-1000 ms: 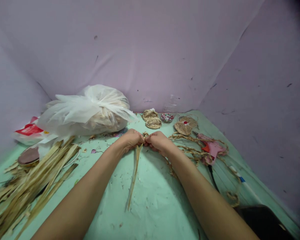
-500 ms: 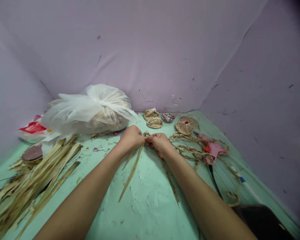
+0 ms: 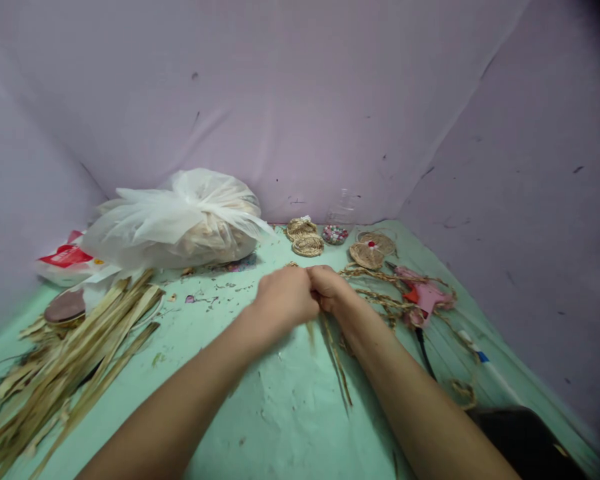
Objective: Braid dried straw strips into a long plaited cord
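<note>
My left hand (image 3: 287, 297) and my right hand (image 3: 327, 288) meet near the middle of the green surface. Both have their fingers closed around dried fibre strands (image 3: 337, 360), whose loose ends hang below the hands. The left hand is blurred and its fingertips are hidden against the right hand. Most of the gripped part is covered by the fingers. Braided fibre cord (image 3: 380, 299) lies just right of my right hand.
Dried leaf strips (image 3: 100, 353) and a tied plastic bag (image 3: 180, 223) occupy the left. Behind are coiled fibre pieces (image 3: 307, 245), a bead container (image 3: 335, 233) and a round woven piece (image 3: 367, 255). A pink glue gun (image 3: 430, 297) and a dark object (image 3: 525, 437) lie right.
My left hand has moved right and slightly down against my right hand. The strands that hung under the left hand have shifted right. The small knotted piece above the hands is now mostly covered.
</note>
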`<control>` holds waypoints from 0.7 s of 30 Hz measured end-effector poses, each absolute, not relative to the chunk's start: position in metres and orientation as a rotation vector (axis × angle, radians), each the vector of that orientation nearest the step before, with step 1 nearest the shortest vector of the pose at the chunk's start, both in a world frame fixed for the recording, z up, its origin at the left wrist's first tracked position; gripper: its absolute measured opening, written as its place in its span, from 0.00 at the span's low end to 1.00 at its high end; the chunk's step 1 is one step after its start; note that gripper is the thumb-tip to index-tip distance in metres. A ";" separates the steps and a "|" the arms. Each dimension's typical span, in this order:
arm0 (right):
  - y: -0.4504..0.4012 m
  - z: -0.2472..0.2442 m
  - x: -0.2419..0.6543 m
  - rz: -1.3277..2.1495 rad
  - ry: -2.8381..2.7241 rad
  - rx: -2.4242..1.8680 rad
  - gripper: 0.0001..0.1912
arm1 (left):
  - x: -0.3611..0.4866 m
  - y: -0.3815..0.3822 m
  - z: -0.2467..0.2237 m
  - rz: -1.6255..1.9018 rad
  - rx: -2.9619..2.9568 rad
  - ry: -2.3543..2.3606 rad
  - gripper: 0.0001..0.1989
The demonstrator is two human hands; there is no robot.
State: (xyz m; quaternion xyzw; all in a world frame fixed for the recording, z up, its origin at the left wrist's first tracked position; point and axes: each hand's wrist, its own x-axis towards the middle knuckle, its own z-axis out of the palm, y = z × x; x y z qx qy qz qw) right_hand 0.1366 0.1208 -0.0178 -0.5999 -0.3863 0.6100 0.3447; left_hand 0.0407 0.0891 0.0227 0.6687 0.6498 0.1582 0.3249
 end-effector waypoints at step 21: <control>0.129 -0.030 0.148 1.275 -1.605 -1.573 0.04 | 0.019 0.128 -0.006 0.404 1.323 1.570 0.07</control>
